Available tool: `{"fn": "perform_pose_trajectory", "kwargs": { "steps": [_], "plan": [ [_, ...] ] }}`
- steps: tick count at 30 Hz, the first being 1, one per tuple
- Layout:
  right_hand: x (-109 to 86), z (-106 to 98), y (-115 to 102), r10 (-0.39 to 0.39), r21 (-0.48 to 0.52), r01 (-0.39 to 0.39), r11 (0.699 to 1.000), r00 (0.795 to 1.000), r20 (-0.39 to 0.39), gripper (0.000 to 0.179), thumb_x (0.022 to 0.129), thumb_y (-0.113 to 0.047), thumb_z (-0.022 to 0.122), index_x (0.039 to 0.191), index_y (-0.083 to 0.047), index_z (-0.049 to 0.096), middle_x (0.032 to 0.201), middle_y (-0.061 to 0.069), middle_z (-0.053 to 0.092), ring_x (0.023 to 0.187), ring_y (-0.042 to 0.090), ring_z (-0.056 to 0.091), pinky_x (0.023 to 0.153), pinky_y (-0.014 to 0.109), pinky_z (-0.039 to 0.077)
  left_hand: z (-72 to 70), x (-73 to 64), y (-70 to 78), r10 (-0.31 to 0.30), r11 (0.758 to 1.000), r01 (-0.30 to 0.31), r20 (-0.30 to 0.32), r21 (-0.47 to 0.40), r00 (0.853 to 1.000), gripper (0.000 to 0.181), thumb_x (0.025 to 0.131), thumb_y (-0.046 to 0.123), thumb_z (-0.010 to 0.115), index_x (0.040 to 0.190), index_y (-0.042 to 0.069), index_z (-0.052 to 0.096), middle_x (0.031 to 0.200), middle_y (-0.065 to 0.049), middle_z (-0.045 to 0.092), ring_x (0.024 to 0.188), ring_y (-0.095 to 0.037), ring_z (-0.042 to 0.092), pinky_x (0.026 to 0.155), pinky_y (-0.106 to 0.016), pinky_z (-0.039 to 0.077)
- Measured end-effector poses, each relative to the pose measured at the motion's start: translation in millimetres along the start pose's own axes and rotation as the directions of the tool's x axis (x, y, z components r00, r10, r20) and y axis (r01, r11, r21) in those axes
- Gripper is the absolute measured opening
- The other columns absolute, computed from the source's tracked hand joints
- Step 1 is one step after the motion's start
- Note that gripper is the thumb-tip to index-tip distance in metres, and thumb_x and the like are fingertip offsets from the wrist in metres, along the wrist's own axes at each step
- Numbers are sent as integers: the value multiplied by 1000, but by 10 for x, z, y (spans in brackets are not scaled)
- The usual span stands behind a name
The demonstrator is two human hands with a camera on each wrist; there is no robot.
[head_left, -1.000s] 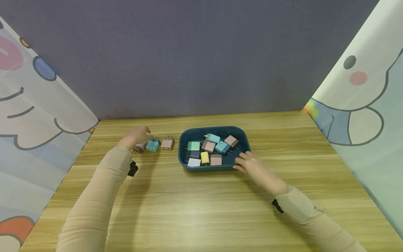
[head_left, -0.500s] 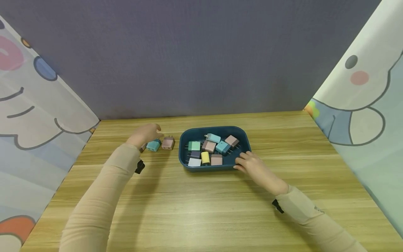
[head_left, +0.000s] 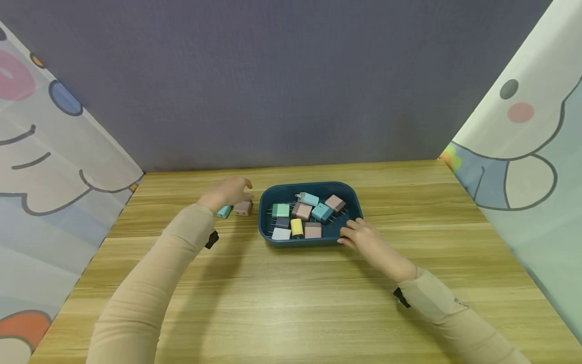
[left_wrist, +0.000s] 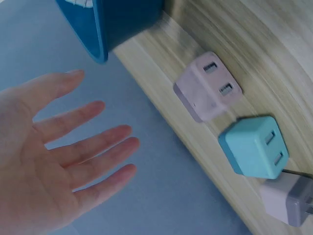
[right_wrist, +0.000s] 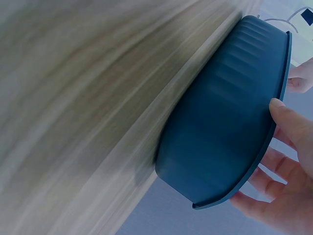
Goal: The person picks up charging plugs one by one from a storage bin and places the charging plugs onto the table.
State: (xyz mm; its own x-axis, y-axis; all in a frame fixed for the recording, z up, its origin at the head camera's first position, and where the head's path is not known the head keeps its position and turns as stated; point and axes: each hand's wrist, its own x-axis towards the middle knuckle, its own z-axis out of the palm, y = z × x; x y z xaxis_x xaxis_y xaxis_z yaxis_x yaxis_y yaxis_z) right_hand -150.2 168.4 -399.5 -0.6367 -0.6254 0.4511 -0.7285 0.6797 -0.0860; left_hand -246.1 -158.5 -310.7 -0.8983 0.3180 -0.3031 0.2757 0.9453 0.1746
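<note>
My left hand [head_left: 227,192] hovers over the row of plug chargers left of the dark blue tray, holding nothing, its fingers spread in the left wrist view. Below it lie a pink charger [left_wrist: 208,88] with two USB ports, a teal charger [left_wrist: 254,147] and a pinkish charger [left_wrist: 283,198] with prongs. The hand hides that last one in the head view. At the front right corner of the tray [right_wrist: 215,112], my right hand [right_wrist: 293,176] grips the rim, thumb outside and fingers over the other side. Several chargers lie inside, including a yellow one [head_left: 296,228].
The tray stands on a wooden table [head_left: 282,303] against a dark grey back panel [head_left: 291,86]. Printed cartoon curtains [head_left: 514,126] hang along both sides.
My left hand has moved right along the row of chargers, from the leftmost toward the pink one beside the tray. The right hand and the tray have stayed in place.
</note>
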Motion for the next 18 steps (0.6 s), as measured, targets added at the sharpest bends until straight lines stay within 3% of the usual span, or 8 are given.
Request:
{"fn": "perform_pose_trajectory", "kwargs": {
  "steps": [5, 11, 18],
  "plan": [
    [-1, 0, 0, 3, 0, -3, 1000, 1000, 3, 11, 75, -17, 69, 74, -11, 60, 68, -2, 47, 62, 13, 34, 57, 26, 35, 39, 35, 109, 91, 995, -89, -37, 46, 995, 40, 88, 20, 55, 121, -1, 51, 124, -18, 49, 114, -34, 45, 95, -43, 36],
    [-5, 4, 1, 1, -2, -1, 1000, 1000, -1, 11, 75, -16, 70, 74, -11, 60, 69, -2, 47, 62, 13, 34, 57, 27, 35, 60, 75, 201, 171, 985, -170, -38, 21, 985, 38, 87, 18, 56, 120, 0, 52, 122, -15, 52, 113, -31, 47, 94, -42, 37],
    [-9, 10, 7, -1, -5, 1, 1000, 1000, -1, 11, 75, -17, 69, 74, -11, 60, 69, -2, 47, 62, 13, 33, 58, 26, 35, 67, 96, 319, 230, 972, -229, -27, 42, 973, 34, 87, 14, 56, 119, 2, 54, 121, -13, 53, 106, -26, 52, 89, -37, 42]
  ]
}}
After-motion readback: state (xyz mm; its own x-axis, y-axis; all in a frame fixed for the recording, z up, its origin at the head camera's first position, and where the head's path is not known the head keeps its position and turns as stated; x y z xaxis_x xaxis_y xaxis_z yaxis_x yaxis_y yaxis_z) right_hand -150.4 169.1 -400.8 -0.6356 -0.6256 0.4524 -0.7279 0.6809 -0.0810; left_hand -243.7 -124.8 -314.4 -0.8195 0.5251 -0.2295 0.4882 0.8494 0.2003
